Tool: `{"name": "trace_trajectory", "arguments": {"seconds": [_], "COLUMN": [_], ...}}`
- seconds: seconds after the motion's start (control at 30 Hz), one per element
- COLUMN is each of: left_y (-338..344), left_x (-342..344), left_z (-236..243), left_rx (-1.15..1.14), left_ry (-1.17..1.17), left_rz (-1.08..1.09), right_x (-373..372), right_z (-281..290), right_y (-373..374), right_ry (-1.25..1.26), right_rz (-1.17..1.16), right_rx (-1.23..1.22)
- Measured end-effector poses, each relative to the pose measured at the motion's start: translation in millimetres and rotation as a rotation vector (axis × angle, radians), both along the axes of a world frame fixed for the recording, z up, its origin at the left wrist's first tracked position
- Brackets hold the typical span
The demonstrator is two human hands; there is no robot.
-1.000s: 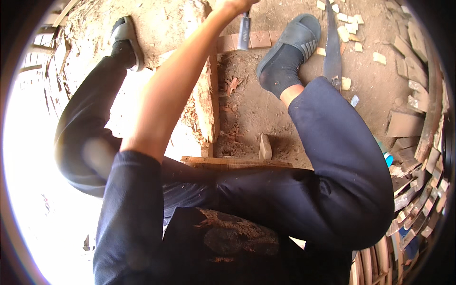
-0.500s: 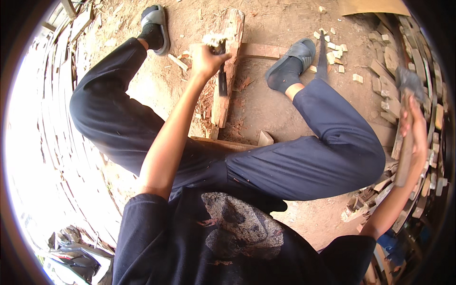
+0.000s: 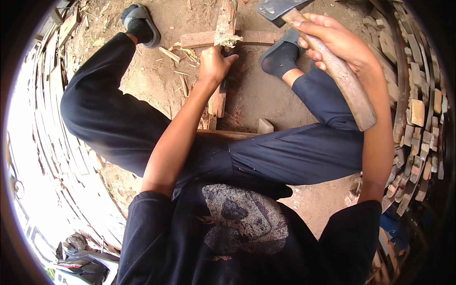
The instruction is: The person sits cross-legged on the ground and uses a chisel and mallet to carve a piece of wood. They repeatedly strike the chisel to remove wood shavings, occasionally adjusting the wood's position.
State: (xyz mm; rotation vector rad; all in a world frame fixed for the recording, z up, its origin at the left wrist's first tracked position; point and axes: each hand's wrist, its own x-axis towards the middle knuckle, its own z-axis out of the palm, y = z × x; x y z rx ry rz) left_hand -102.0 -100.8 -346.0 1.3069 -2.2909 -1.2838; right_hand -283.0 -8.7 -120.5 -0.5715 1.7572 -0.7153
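Observation:
My left hand (image 3: 216, 65) is closed around a chisel-like tool with a frayed, pale fibrous end (image 3: 228, 40). Its dark metal part shows below my fist, over a rough wooden beam (image 3: 227, 16) that runs away from me between my legs. In my right hand (image 3: 335, 40) is a hatchet, raised to the right of the beam and closer to the camera. The hatchet's dark metal head (image 3: 280, 7) points toward the upper middle, and its worn wooden handle (image 3: 349, 90) slants down to the right. The head is apart from the frayed end.
A jointed wooden crosspiece (image 3: 259, 38) crosses beneath the beam near my sandalled right foot (image 3: 280, 59). A small wood block (image 3: 265, 126) lies by my thigh. Stacked wood pieces (image 3: 418, 111) line the right side. Wood chips (image 3: 169, 54) litter the dirt near my left foot (image 3: 140, 28).
My right hand has swung the hatchet from the far right inward and up, toward the beam. My left hand keeps its grip on the chisel-like tool, slightly farther right and lower in view.

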Motion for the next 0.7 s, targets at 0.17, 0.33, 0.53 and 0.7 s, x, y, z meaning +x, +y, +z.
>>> {"name": "trace_trajectory", "arguments": {"seconds": [0.17,0.33,0.53,0.7], "left_y": [-5,-7,-11,-6], "left_x": [-5,6,-7,-5], "left_z": [-6,-12,-13,-8], "left_rx": [-0.026,-0.004,0.145,0.1], "left_ry": [-0.014,-0.001,-0.057,0.014], "left_rz": [-0.026,0.008,-0.026,-0.057], "right_x": [-12,2,13,8], "right_z": [-20,-72,-79,-71], "right_y": [-25,-52,-49,-59], "right_ry": [0.029,-0.011,0.045,0.134], "right_rz": [0.064,0.158,0.381,0.226], "right_rx": [0.053,0.136,0.282,0.174]}}
